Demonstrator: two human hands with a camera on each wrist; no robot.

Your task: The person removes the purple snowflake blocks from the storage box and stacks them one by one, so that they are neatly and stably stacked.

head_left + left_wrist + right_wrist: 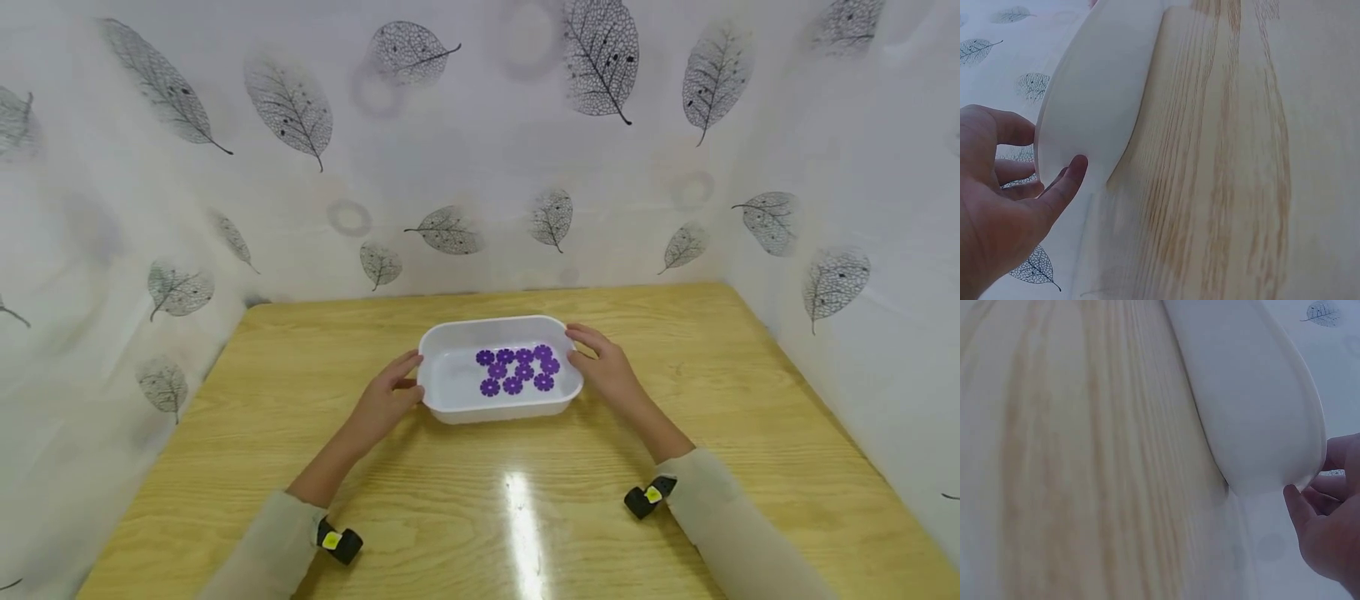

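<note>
A white rectangular plastic tub [495, 412] with rounded corners sits on the wooden table. Inside it, mostly toward the right half, lie several purple flower-shaped discs [512, 385]. My left hand [382, 408] holds the tub's left end; in the left wrist view its thumb [1075, 172] presses the outer wall and the other fingers bend at the rim. At the opposite end, my right hand [615, 375] holds the tub by its right corner. The right wrist view has that thumb [1297, 503] against the wall, with the other fingers partly hidden behind the rim.
The wooden table [450, 500] extends around the tub on all sides. White cloth [480, 167] printed with grey leaves hangs behind and along both sides of it. A black strap device [341, 543] is on the left wrist, another [647, 498] on the right.
</note>
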